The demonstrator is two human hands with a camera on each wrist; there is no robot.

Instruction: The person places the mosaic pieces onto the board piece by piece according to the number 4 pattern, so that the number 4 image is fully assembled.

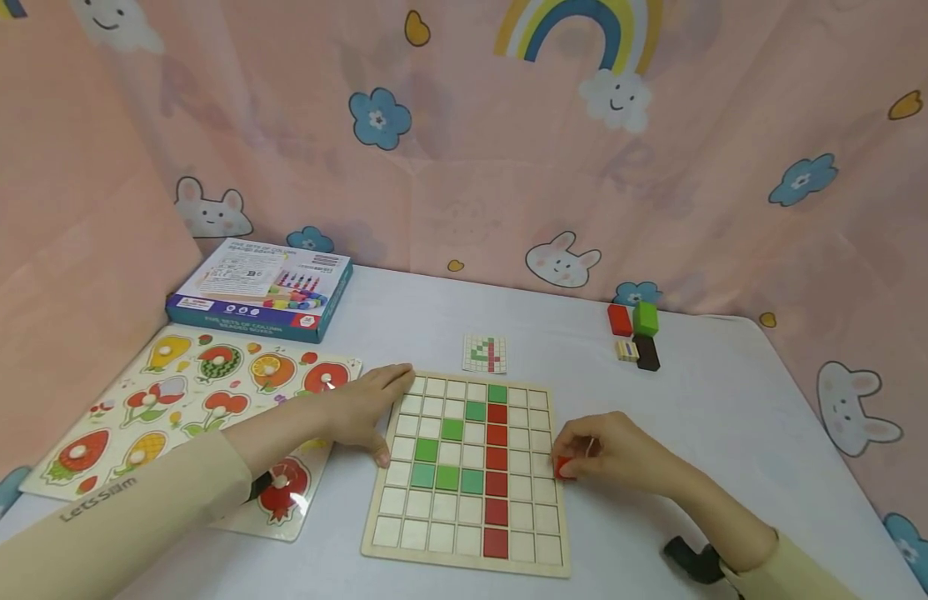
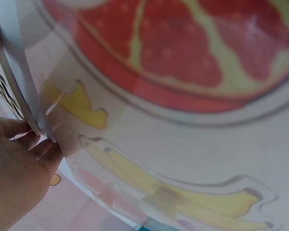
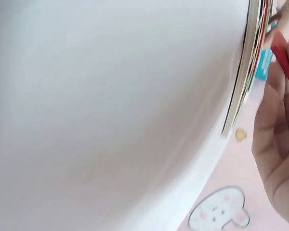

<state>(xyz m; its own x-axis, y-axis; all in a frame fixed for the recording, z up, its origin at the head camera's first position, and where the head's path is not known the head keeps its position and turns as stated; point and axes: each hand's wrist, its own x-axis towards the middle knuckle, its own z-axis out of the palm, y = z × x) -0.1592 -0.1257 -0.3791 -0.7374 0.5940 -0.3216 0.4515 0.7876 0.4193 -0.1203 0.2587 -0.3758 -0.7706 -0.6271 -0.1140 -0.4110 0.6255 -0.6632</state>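
A wooden grid board lies on the white table, with green and red square tiles set in its cells. The red tiles form a column, topped by one green tile; other green tiles make a diagonal and a row to its left. My right hand pinches a red tile at the board's right edge. Along the left edge rests my left hand, its fingers touching the frame, also seen in the left wrist view. Beyond the board lies a small pattern card.
A fruit puzzle sheet lies at the left, partly beneath my left forearm. Behind it is a blue-edged box. Red, green, black and pale striped block stacks stand at the back right. A patterned pink cloth hangs behind the table.
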